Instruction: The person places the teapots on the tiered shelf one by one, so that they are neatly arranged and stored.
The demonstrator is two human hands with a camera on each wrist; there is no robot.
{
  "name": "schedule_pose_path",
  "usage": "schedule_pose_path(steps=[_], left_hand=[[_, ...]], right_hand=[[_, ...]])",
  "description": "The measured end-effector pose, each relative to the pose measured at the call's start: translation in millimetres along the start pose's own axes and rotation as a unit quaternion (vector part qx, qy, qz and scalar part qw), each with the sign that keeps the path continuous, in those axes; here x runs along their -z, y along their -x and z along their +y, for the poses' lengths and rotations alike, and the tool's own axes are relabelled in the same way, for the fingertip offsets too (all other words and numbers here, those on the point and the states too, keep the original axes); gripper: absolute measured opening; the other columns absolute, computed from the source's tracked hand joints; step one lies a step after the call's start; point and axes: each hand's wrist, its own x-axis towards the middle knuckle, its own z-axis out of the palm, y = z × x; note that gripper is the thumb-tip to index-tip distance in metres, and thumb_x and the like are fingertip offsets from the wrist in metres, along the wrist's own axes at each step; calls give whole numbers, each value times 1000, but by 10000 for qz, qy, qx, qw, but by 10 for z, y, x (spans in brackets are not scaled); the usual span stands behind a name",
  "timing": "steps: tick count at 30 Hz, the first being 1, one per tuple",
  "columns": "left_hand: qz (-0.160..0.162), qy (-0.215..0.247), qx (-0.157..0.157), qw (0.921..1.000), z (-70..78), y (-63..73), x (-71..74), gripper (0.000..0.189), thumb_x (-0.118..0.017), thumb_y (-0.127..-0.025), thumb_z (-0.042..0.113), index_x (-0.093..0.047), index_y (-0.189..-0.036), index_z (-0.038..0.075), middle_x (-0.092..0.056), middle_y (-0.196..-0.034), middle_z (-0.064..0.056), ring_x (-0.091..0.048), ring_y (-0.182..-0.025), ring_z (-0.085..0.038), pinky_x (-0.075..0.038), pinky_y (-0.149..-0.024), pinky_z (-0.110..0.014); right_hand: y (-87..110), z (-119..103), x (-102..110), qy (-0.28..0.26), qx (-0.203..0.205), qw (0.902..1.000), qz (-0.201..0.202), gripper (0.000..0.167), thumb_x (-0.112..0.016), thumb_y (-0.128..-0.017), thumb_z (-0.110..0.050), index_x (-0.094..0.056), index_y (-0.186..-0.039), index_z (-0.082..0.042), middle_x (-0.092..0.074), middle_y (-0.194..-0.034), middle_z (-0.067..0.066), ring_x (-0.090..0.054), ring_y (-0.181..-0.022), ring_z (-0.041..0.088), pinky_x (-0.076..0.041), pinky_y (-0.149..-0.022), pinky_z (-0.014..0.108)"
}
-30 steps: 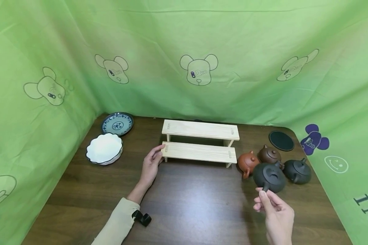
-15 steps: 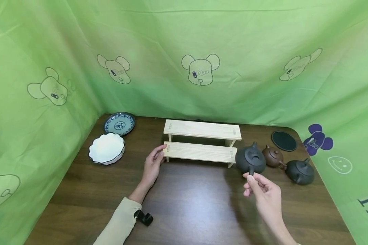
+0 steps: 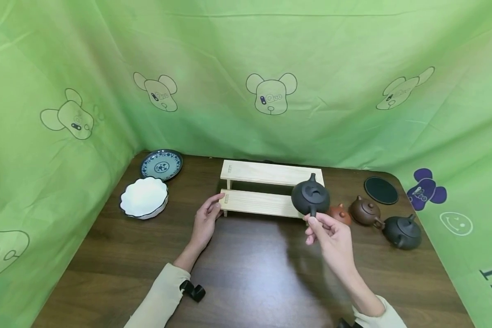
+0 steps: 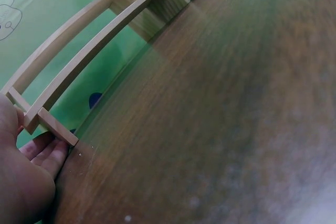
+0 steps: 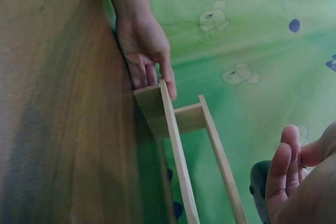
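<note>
A two-step wooden stand [image 3: 258, 203] sits mid-table. At its left end my left hand [image 3: 205, 223] grips the lower step, thumb by the board and the other fingers about the leg, as the right wrist view shows. My right hand [image 3: 332, 237] pinches the handle of a black teapot [image 3: 310, 197], held up in the air in front of the stand's right end and hiding part of both steps. An orange-brown teapot [image 3: 339, 214] stands just right of the stand, partly hidden. Beyond it are a dark brown teapot [image 3: 365, 211] and a second black teapot [image 3: 402, 231].
A round black coaster [image 3: 381, 190] lies at the back right. On the left are a white scalloped dish [image 3: 144, 197] and a blue patterned plate [image 3: 161, 165]. Green cloth [image 3: 213, 123] hangs behind the brown wooden table [image 3: 246, 282] and along its sides.
My right hand has carried the black teapot leftward and up, from beside the other teapots to in front of the stand's right end. My left hand stays on the stand.
</note>
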Motion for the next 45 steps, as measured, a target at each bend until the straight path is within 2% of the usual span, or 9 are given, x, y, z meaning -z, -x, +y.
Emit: schedule_pose_path(steps=[9, 14, 22, 30, 34, 41, 45], left_hand=[[15, -209, -22, 9998, -12, 8, 4, 35, -54, -116, 4, -67, -149, 2, -72, -140, -26, -68, -124, -14, -59, -108, -33], [-21, -112, -68, 9999, -22, 10, -1, 35, -53, -116, 3, -66, -149, 0, -70, -143, -26, -67, -125, -14, -59, -108, -32], [-24, -57, -47, 10000, -21, 10, 1, 35, -53, -116, 2, -67, -148, 0, -69, -145, -25, -67, -123, -7, -58, -106, -28], [-21, -74, -34, 10000, -9, -1, -9, 35, -53, -116, 3, -67, -148, 0, -69, -146, -24, -67, -124, -9, -58, -108, -30], [-41, -80, -162, 9998, -18, 1, -7, 34, -55, -116, 6, -67, -148, 0, -70, -144, -25, -67, -124, -10, -59, -106, -28], [5, -87, -631, 9980, -90, -8, 13, 31, -60, -115, 14, -72, -142, 4, -74, -136, -23, -69, -121, -12, -61, -98, -23], [15, -142, -525, 9985, -67, -7, 14, 32, -58, -116, 13, -71, -143, 3, -73, -138, -23, -68, -121, -11, -61, -101, -26]], right_hand=[[-174, 19, -252, -239, -14, 9995, -191, 22, -66, -110, 1, -71, -114, 22, -71, -72, 5, -66, -56, 6, -60, -59, 20], [-237, 16, -406, -423, 58, 9988, -253, 20, -65, -108, 4, -71, -112, 23, -70, -71, 3, -65, -56, 5, -59, -57, 19], [-336, 12, -630, -593, 118, 9972, -444, 21, -65, -109, 3, -71, -112, 23, -67, -72, 1, -64, -55, 6, -58, -55, 19], [-518, -11, -827, -656, 180, 9954, -675, 24, -66, -109, -1, -72, -114, 22, -66, -72, 0, -63, -56, 6, -58, -56, 18], [-584, -23, -906, -653, 226, 9948, -753, 24, -67, -109, -2, -73, -113, 21, -66, -73, 3, -64, -57, 6, -58, -55, 19], [-649, -25, -1044, -721, 143, 9936, -854, 24, -67, -110, -4, -75, -113, 18, -67, -74, 6, -64, -57, 8, -59, -55, 20], [-698, -14, -1121, -711, 176, 9938, -836, 21, -68, -109, -4, -77, -111, 14, -68, -74, 12, -63, -56, 8, -59, -54, 21]])
